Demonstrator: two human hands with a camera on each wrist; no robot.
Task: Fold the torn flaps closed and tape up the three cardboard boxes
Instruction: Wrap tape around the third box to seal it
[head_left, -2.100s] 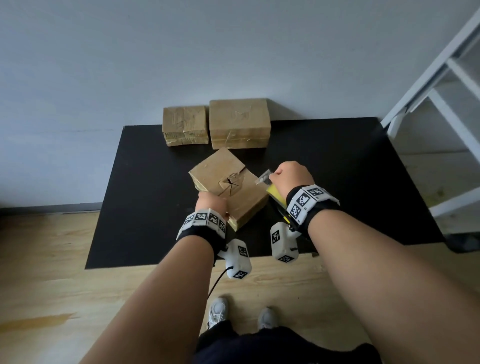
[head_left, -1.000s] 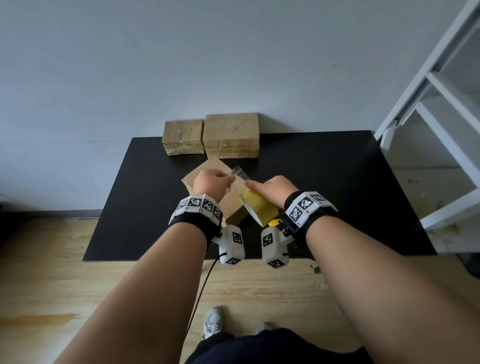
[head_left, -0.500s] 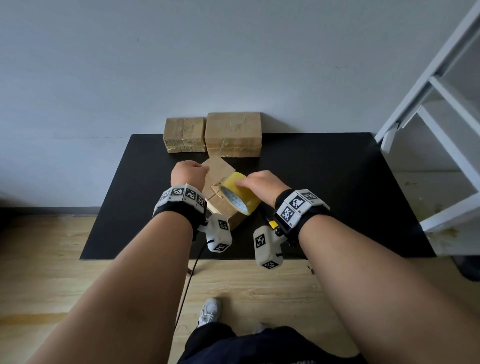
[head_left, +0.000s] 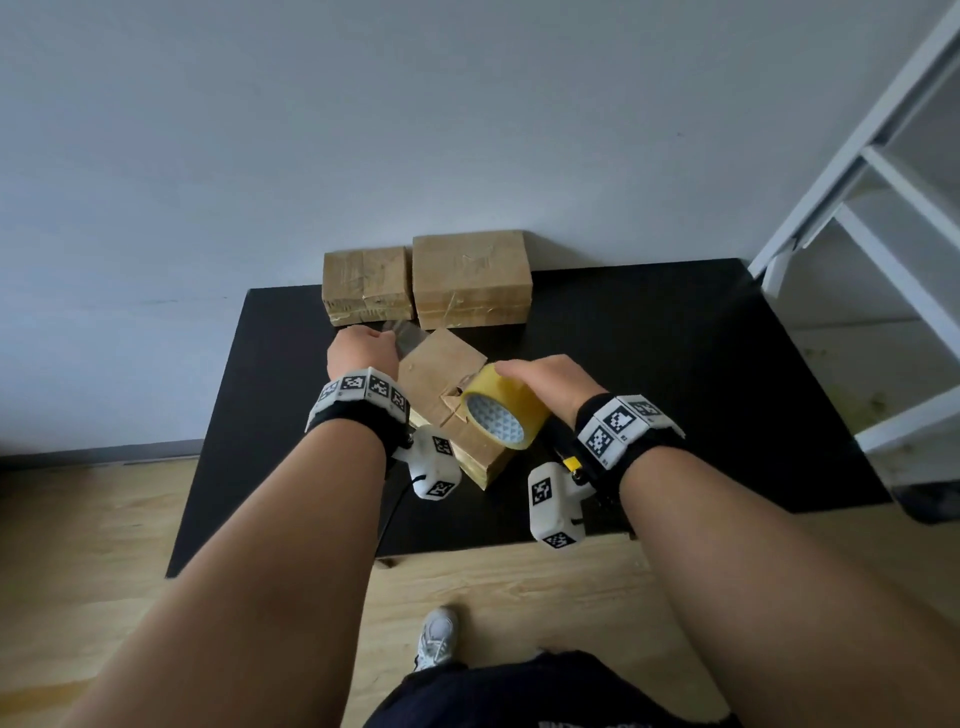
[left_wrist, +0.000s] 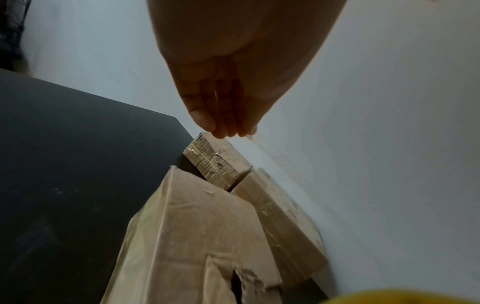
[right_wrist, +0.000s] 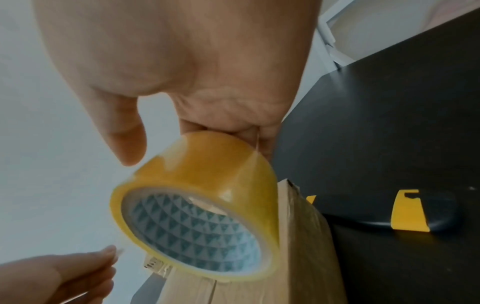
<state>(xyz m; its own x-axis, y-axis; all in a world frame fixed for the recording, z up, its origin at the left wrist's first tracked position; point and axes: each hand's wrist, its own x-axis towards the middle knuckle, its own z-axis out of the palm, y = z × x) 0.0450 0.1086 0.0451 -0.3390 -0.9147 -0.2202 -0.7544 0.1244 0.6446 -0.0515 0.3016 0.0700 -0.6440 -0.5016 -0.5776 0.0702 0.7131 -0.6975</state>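
Two taped boxes, the small box (head_left: 364, 285) and the bigger box (head_left: 471, 279), stand side by side against the wall at the far edge of the black table (head_left: 675, 374), and a black-yellow cutter (right_wrist: 413, 214) lies near my right wrist. The near box (head_left: 441, 379) sits turned before them, its torn flaps meeting at a ragged middle; I cannot see inside. My right hand (head_left: 545, 382) curls over the yellow tape roll (head_left: 501, 413) on this box, while my left hand (head_left: 361, 351) pinches the clear tape end (head_left: 408, 335) with fingers pressed together.

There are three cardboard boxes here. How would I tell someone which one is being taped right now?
Find the black table against the grey wall. Two boxes sit side by side at its far edge; the box being taped lies nearer, between the person's hands. It alone is turned cornerwise, with torn flaps on top and a yellow tape roll over it.
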